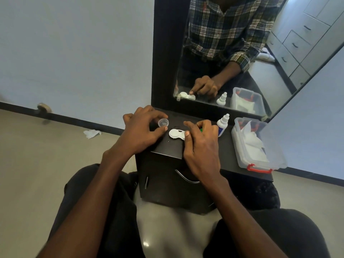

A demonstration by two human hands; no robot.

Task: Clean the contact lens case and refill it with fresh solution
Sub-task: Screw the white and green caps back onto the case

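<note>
Evidently the lens case (176, 134) lies flat on the dark worktop (226, 155), between the 2 hands, near the front edge. It is a small white plastic piece: judged light, stiff and smooth, likely to skid or flip if pushed from 1 side only. The right hand (200, 146) is set on its right end, thumb tip and forefinger touching the rim; a green thing is half hidden under the curled fingers and cannot be identified. A small clear cap (163, 122) is pinched between thumb and fingertips of the left hand (141, 130), just beside the case. The case is best held by its narrow middle bridge or steadied at 1 well while the other is worked. The solution bottle (222, 125) stands upright further right, beside a clear box (260, 164) holding tissue. Wet plastic is expected to be slippery.
</note>
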